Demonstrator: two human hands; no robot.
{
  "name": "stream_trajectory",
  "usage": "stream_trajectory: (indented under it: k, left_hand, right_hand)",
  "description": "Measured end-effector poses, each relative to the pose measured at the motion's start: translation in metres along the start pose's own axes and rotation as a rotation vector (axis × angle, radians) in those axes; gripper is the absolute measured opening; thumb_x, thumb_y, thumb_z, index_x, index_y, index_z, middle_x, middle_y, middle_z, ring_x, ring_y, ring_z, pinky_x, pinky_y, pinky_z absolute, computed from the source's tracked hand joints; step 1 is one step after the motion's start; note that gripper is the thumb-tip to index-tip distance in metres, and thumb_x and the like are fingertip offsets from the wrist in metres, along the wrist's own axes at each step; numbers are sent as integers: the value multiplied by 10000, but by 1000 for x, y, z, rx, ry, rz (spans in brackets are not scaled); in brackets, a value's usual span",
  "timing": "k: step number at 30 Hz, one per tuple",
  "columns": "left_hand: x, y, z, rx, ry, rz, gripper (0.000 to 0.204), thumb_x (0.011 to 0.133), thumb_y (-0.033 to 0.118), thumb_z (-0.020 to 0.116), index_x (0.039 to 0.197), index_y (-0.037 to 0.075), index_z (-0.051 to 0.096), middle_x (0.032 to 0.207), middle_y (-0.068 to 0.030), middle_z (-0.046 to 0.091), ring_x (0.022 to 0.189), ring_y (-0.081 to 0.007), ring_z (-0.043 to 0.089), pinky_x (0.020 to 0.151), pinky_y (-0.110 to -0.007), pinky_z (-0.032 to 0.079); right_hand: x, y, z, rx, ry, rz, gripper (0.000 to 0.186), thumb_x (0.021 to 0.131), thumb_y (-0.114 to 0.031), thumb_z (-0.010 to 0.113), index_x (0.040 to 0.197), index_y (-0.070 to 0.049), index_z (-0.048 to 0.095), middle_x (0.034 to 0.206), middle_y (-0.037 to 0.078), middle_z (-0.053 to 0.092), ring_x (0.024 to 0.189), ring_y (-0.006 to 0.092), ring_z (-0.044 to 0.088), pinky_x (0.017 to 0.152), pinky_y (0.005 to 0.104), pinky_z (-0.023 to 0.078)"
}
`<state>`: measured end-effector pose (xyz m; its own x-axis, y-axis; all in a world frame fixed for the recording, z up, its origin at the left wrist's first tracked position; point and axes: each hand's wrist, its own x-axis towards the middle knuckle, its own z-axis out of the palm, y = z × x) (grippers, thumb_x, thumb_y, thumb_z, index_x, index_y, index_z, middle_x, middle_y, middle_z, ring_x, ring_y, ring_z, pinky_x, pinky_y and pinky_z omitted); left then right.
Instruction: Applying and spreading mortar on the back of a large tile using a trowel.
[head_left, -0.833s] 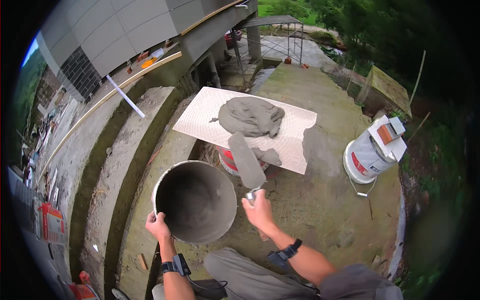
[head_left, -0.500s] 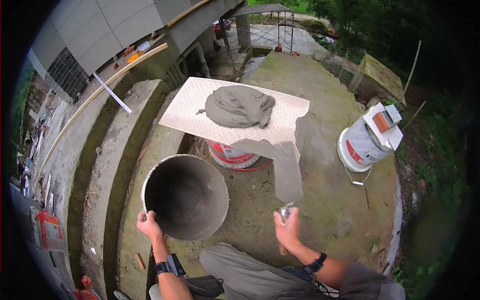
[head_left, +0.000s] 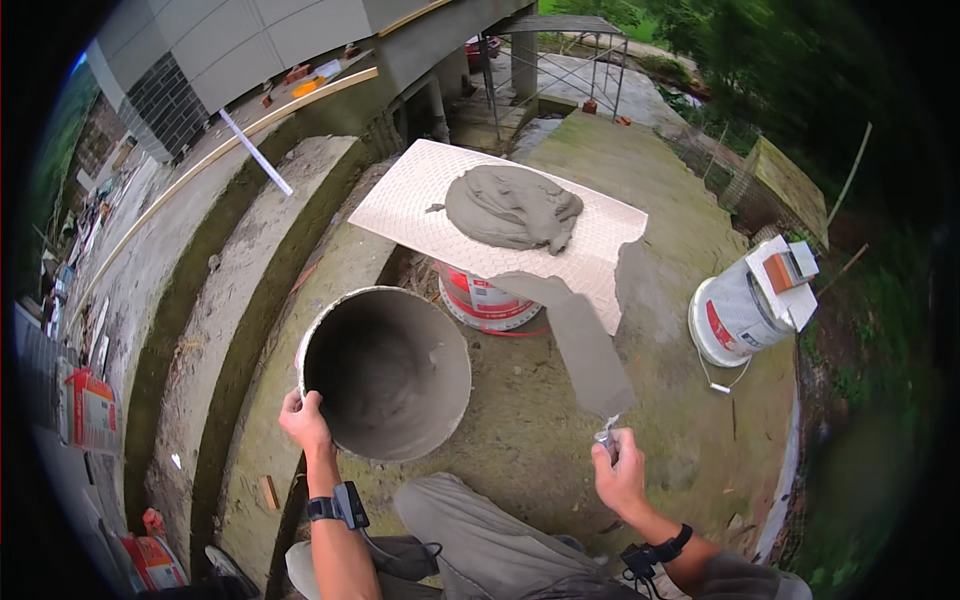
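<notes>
My left hand is closed on the left rim of a round bucket, its inside coated with grey mortar. The bucket's wide mouth is turned up toward me. In my right hand is the handle of a long flat trowel. Grey mortar covers its blade, which points away from me by the near right edge of a pale textured tile. A thick heap of mortar lies on that tile, which rests on a white and red bucket.
Right of the tile stands another white bucket with a pale slab and a small orange-brown block on top. Concrete steps run along the left. Metal scaffolding stands at the back, and greenery borders the right side.
The trowel has come slightly toward me and turned, its handle swinging right. My left hand keeps its grip on the bucket rim. The whole view has shifted a little.
</notes>
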<state>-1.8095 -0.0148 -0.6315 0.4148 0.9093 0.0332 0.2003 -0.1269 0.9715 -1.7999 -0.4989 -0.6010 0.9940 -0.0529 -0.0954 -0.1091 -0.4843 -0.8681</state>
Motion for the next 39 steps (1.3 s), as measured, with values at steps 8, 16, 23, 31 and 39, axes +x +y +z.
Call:
stream_trajectory:
  k: [8,16,23,31,39]
  left_hand:
    - [3,1,3,-11,36,20,268,729,39,670,969,-80,682,856,-65,679,760,-136,613,760,-281,499]
    - [5,-3,-4,13,51,44,224,740,29,644,943,-58,685,837,-56,682,726,-123,614,707,-263,495]
    - [-1,0,5,-30,21,26,269,720,46,674,961,-75,672,839,-51,662,745,-128,597,744,-280,496]
    - [3,-7,2,-3,27,49,276,724,71,707,956,-76,688,845,-65,669,760,-134,603,743,-285,500]
    - [-26,21,23,85,57,106,340,671,115,739,949,-62,656,827,-100,647,734,-159,600,702,-316,509]
  right_hand:
    - [3,-7,12,-260,-34,-69,247,855,-181,706,937,-21,536,696,164,610,620,379,598,599,467,456]
    - [27,-18,48,-229,-23,-28,282,856,-208,720,975,-25,543,786,184,630,730,395,619,662,483,456]
    - [73,-38,104,-157,-26,-90,280,859,-219,714,1001,-35,557,883,210,657,859,425,642,742,498,482]
    - [82,-93,109,-118,-130,-367,275,848,-205,719,1007,-36,571,870,201,671,808,423,654,694,499,497]
    - [91,-137,95,-871,-423,-751,240,790,-187,721,968,-56,628,893,136,633,851,310,668,709,431,539]
